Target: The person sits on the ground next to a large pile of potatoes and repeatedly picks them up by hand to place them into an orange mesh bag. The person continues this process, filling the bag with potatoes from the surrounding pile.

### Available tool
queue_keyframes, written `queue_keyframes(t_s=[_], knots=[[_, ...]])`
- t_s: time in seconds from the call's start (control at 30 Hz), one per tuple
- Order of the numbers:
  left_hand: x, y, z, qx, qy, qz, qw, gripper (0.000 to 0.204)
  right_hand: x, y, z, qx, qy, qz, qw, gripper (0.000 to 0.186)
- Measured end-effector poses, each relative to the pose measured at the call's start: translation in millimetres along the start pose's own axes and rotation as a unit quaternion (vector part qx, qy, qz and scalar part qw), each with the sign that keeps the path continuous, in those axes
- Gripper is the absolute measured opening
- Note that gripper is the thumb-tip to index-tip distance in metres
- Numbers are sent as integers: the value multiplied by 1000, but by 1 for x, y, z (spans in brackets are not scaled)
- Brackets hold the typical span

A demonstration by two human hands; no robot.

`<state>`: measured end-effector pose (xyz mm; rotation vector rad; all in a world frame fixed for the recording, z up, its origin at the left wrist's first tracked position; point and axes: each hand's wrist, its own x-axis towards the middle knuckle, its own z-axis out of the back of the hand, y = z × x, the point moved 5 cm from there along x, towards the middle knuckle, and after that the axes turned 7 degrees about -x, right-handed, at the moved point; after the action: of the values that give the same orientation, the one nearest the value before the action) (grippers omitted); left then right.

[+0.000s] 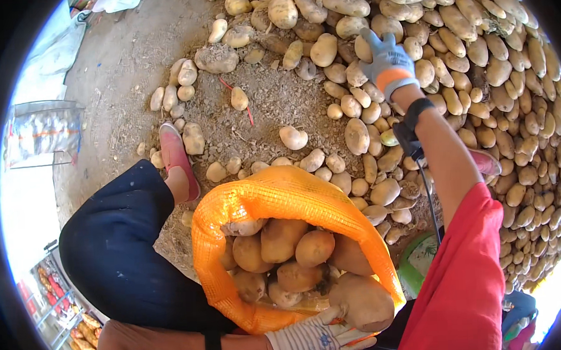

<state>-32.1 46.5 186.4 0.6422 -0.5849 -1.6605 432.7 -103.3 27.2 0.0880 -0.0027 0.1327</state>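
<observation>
Left hand (319, 339) is gripping the orange mesh sack (281, 197) rim, mouth opening upward. Right hand (386, 63) is reaching into the potato pile (476, 72), fingers curled; grip unclear.

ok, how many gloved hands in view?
2. The right hand reaches out over the potato pile; the left hand holds the near rim of the orange mesh sack.

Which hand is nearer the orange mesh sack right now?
Left. The left hand grips the orange mesh sack at its near rim; the right hand is away, reaching onto the potato pile.
</observation>
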Motion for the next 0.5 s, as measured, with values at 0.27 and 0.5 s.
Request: queue_keyframes(t_s=[0.27, 0.5], knots=[[-9, 9, -11, -609, -69, 200, 764, 60, -37, -25, -51, 50, -131, 0, 990, 78], [-14, 26, -16, -654, -102, 215, 718, 56, -68, -51, -50, 264, -75, -74, 959, 69]])
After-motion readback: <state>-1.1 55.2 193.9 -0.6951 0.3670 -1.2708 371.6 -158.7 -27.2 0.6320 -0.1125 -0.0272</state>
